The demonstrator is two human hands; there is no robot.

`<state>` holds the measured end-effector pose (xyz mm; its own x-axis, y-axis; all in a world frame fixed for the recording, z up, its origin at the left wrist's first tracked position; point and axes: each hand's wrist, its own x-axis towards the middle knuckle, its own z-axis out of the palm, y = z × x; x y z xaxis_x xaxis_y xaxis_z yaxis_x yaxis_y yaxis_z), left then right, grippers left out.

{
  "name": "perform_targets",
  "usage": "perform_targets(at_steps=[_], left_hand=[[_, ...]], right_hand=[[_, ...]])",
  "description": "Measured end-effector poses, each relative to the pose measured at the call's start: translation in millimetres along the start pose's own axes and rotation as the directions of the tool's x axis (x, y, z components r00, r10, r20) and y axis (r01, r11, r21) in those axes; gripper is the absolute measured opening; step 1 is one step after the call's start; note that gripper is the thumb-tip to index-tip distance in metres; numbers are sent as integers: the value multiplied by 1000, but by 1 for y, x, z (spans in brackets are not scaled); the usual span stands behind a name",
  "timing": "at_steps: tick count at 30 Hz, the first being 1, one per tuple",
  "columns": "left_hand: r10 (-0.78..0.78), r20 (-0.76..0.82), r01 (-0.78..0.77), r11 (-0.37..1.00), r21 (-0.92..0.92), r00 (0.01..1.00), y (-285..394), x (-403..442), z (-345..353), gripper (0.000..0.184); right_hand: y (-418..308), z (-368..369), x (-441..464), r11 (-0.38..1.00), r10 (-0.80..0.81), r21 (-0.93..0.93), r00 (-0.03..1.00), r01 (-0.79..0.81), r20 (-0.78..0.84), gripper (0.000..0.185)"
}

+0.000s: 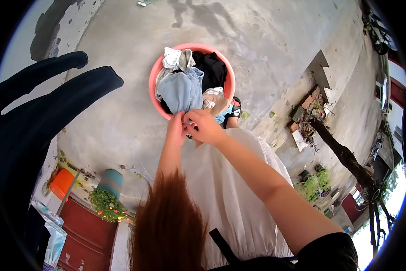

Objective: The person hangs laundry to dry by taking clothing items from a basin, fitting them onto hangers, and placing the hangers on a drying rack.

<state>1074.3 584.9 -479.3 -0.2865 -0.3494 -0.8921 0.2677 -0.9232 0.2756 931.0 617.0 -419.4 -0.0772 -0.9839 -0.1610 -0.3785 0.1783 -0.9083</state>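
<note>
My left hand (175, 130) and my right hand (204, 127) meet over the near rim of a pink plastic basin (232, 81). Both have bent fingers pressed together, and what is between them, if anything, is hidden. Just beyond the fingertips lies a light blue denim garment (180, 89), its lower edge reaching up to them. The basin also holds black cloth (209, 70), a white patterned piece (171, 58) and a beige piece (217, 103). Light blue cloth (222, 116) shows by the near right rim.
Dark trousers (76, 97) hang at the left. My sandalled foot (233, 113) is beside the basin on the concrete floor (121, 36). A wire hanger (140, 168) lies near a teal flowerpot (109, 183). At the right, a tree trunk (343, 153) rises near rubble (309, 113).
</note>
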Motion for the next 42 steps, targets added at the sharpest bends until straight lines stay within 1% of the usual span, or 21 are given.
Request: perform_targets(at_steps=[2, 4, 6, 8, 9, 10, 12, 15, 18, 19, 20, 21, 22, 23, 26, 27, 30, 31, 34, 37, 42], left_hand=[[-25, -210, 26, 1000, -1, 977, 6, 6, 6, 35], [44, -236, -80, 986, -144, 971, 9, 11, 2, 35], [85, -276, -153, 960, -236, 957, 12, 17, -6, 36], [80, -276, -171, 931, -323, 958, 9, 28, -24, 35], [75, -313, -185, 922, -341, 947, 10, 28, -23, 34], [68, -354, -202, 912, -357, 933, 13, 26, -22, 33], [71, -357, -188, 935, -302, 931, 7, 26, -36, 25], [99, -308, -163, 968, -190, 946, -9, 24, -72, 23], [59, -320, -147, 955, -258, 945, -4, -8, -41, 9], [52, -316, -147, 947, -284, 947, 0, -18, -29, 5], [46, -310, -147, 939, -311, 950, 3, -29, -21, 6], [102, -158, -132, 972, -194, 982, 2, -35, -34, 7], [131, -106, -148, 973, -174, 986, 5, -45, -33, 7], [149, -70, -160, 969, -190, 986, 8, -56, -31, 7], [191, -80, -206, 933, -297, 978, 21, -92, -8, 8], [207, -71, -218, 922, -320, 976, 26, -104, -1, 8], [258, -23, -247, 887, -390, 966, 39, -141, 16, 9], [276, -5, -254, 877, -407, 961, 43, -154, 22, 9], [327, 52, -268, 846, -461, 943, 57, -196, 40, 10], [371, 119, -264, 818, -511, 921, 69, -240, 57, 11], [422, 250, -206, 776, -596, 871, 85, -320, 86, 13]], right_hand=[[29, -1, -12, 968, 245, 115, 929, -222, -276, 15], [110, 5, -34, 779, 623, 397, 668, -484, -407, 23], [201, 11, -69, 493, 870, 418, 419, -763, -261, 52], [213, 3, -70, 6, 999, 572, 34, -820, 39, 83], [228, 6, -73, -122, 986, 598, -29, -792, 162, 100], [238, 12, -72, -171, 979, 631, -57, -757, 196, 101], [255, 31, -65, -206, 954, 677, 9, -707, 299, 104], [279, 72, -57, -117, 992, 757, -44, -643, 117, 89], [345, 96, -89, -23, 997, 377, -49, -926, -59, 63], [327, 88, -85, 50, 985, 291, -1, -955, -172, 45], [312, 84, -82, 66, 994, 354, 33, -933, -100, 44], [307, 82, -81, 80, 997, 418, 74, -905, -31, 44], [287, 73, -72, 91, 992, 481, 122, -872, 33, 44], [265, 63, -67, 125, 972, 603, 218, -788, 83, 44], [203, 31, -40, 252, 894, 735, 443, -630, 73, 53], [204, 24, -36, 335, 842, 681, 531, -651, 94, 64], [211, 20, -25, 620, 733, 440, 679, -650, -32, 72], [190, -3, -13, 556, 793, 265, 598, -788, 113, 86], [164, -20, 4, 683, 730, -42, 681, -729, 54, 93], [98, -45, 26, 616, 668, 274, 674, -739, 317, 91], [-50, -92, 45, 393, 578, 553, 666, -734, 473, 79]])
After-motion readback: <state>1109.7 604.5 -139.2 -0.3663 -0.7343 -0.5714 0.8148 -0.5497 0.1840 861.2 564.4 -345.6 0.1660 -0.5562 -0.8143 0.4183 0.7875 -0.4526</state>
